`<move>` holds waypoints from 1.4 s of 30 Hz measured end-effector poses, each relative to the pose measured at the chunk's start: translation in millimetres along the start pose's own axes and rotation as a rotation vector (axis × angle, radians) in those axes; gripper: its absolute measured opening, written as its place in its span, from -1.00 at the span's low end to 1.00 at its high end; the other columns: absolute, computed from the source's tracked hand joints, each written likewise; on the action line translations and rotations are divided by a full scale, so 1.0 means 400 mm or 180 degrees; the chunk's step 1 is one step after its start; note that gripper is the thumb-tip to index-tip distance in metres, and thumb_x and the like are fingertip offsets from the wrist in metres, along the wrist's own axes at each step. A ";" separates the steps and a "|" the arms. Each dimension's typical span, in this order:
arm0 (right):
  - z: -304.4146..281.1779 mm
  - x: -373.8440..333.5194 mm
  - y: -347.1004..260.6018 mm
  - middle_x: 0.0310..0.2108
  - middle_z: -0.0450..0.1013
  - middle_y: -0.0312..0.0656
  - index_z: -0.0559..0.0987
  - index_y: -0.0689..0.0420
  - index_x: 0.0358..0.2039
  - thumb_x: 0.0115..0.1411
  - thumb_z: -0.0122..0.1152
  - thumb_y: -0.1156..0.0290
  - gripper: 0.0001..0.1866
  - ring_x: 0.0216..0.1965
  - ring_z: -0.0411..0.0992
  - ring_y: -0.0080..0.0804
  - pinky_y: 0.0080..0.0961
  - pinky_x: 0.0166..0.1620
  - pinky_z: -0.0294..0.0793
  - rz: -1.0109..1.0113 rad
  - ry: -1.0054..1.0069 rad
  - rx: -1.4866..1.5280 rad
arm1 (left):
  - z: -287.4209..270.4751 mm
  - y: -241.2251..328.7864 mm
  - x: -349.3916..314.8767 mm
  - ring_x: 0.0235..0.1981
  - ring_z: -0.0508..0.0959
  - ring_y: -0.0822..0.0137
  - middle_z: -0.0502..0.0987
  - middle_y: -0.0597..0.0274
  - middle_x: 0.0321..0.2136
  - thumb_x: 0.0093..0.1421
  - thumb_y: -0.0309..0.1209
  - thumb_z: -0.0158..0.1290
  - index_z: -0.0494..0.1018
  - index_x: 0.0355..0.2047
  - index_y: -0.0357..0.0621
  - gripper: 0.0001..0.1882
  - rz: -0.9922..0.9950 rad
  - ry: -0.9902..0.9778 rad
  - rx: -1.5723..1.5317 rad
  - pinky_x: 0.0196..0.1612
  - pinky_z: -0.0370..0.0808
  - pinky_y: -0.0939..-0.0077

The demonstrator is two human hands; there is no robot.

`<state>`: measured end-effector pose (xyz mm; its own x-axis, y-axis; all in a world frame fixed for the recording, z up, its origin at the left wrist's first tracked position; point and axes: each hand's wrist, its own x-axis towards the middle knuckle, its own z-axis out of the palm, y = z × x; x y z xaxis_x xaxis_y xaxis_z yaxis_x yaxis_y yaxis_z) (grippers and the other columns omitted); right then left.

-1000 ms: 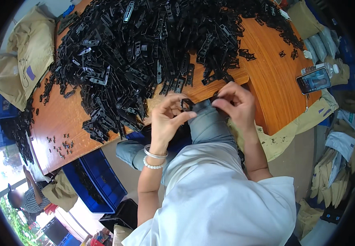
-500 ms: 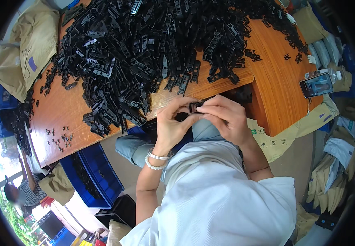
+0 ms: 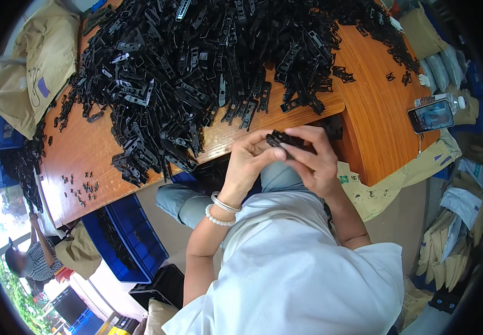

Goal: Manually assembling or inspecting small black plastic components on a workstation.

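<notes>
Above my lap, just off the table's near edge, both hands hold a small black plastic part (image 3: 279, 138). My left hand (image 3: 251, 155) pinches its left end between thumb and fingers. My right hand (image 3: 315, 159) is closed round its right side, and those fingers partly cover it. Its exact kind does not show. Beyond my hands, a big heap of long black plastic parts (image 3: 180, 72) spreads over the wooden table (image 3: 227, 135), some reaching the near edge.
Small black pieces (image 3: 79, 188) lie at the table's left. A phone (image 3: 430, 116) leans by a bottle at the right. A blue crate (image 3: 135, 240) stands at lower left; beige sacks (image 3: 49, 53) lie far left. Another person (image 3: 35, 259) is at the far left.
The black part has turned in my fingers and shows more of its length. My left hand has shifted right, closer to my right hand.
</notes>
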<state>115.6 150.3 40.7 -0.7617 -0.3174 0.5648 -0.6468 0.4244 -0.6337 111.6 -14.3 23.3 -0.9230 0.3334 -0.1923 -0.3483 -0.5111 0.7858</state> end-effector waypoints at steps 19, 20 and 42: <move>0.011 -0.057 0.065 -0.40 0.40 -0.22 0.51 0.33 -0.41 0.07 0.14 0.51 -0.87 -0.42 0.33 -0.62 -0.78 -0.45 0.23 0.2399 0.1498 0.2153 | -0.013 -0.023 0.124 -0.63 0.45 0.54 0.45 0.35 -0.54 0.01 -0.56 0.08 0.41 -0.48 -0.29 -0.92 0.1119 0.1061 0.2294 -0.60 0.32 0.68; 0.013 -0.045 0.061 -0.45 0.41 -0.24 0.52 0.30 -0.41 0.08 0.14 0.49 -0.87 -0.48 0.31 -0.64 -0.79 -0.48 0.21 0.2634 0.1463 0.2557 | -0.009 -0.024 0.107 -0.63 0.45 0.54 0.45 0.35 -0.54 0.01 -0.56 0.08 0.41 -0.48 -0.29 -0.92 0.1114 0.1065 0.2297 -0.60 0.32 0.68; 0.020 0.009 -0.016 -0.43 0.36 -0.29 0.52 0.30 -0.31 0.02 0.21 0.53 -0.81 -0.47 0.30 -0.67 -0.81 -0.49 0.20 0.2582 0.0997 0.2349 | 0.006 0.003 0.054 -0.59 0.32 0.66 0.45 0.41 -0.59 -0.04 -0.46 0.19 0.47 -0.45 -0.23 -0.84 0.0117 0.0086 0.0638 -0.53 0.22 0.79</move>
<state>116.6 139.8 42.7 -0.9894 0.0926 -0.1116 0.0881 -0.2273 -0.9698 91.6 -5.9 21.5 -0.9394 0.2948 -0.1749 -0.2774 -0.3538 0.8933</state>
